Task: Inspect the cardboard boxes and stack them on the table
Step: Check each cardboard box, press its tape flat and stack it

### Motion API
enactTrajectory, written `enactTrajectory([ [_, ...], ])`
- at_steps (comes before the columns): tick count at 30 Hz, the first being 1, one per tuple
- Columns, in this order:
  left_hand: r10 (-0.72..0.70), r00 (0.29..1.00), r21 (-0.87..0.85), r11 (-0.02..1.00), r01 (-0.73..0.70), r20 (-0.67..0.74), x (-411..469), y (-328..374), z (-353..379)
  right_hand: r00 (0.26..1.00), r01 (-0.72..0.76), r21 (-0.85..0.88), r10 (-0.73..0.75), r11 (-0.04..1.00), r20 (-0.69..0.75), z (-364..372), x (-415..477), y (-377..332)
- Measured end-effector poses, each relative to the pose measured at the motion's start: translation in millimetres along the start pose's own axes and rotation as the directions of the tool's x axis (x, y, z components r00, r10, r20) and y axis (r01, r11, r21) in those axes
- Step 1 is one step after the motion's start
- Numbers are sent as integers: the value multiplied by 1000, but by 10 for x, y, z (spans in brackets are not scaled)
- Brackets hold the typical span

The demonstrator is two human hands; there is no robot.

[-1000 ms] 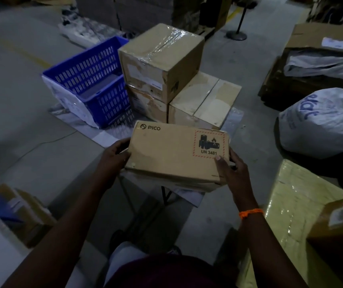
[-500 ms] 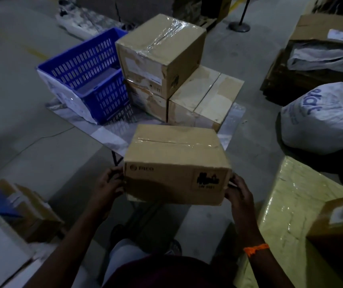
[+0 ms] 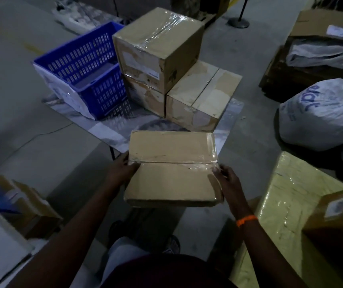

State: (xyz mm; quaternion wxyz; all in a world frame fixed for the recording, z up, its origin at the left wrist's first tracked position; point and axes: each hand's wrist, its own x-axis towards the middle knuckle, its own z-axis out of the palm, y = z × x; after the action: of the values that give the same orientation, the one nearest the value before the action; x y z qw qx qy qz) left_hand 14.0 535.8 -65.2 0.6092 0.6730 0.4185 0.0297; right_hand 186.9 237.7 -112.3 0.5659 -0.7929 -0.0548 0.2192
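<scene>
I hold a flat cardboard box (image 3: 172,167) in front of me, its taped seam side facing up. My left hand (image 3: 122,169) grips its left edge and my right hand (image 3: 227,179) its right edge. The box hangs over the near edge of the small table (image 3: 112,129). On the table, a plastic-wrapped box (image 3: 158,46) sits on top of a lower box (image 3: 145,96). A taped box (image 3: 203,94) stands beside them on the right.
A blue slatted basket (image 3: 85,69) stands at the table's left. White sacks (image 3: 324,115) lie on the floor at right. A yellow-wrapped package (image 3: 286,204) is close on my right, with a labelled box (image 3: 336,221) on it. Small boxes (image 3: 27,200) lie at left.
I have turned the held box over towards me: the printed label face, up a second ago, rolled to the front and then out of sight. The taped seam side now faces up.
</scene>
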Motion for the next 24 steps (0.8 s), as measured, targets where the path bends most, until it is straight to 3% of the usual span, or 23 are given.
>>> enactTrajectory([
  [7,-11,1000,-110,994,12,9,44,216,42,992,101,13,-101,995,81,122,243,-316],
  [12,181,975,-170,965,-202,-130,-98,209,-19,989,125,215,-106,969,-100,65,-39,-426],
  [16,290,941,-241,914,-326,-175,-150,325,5,978,118,468,-22,876,-206,8,-201,-589],
  [20,203,975,-343,912,-223,-95,-128,251,-21,984,87,513,7,854,-177,-74,-191,-608],
  [24,145,989,-448,885,-128,3,-234,76,82,976,148,336,-81,930,-203,-88,-257,-484],
])
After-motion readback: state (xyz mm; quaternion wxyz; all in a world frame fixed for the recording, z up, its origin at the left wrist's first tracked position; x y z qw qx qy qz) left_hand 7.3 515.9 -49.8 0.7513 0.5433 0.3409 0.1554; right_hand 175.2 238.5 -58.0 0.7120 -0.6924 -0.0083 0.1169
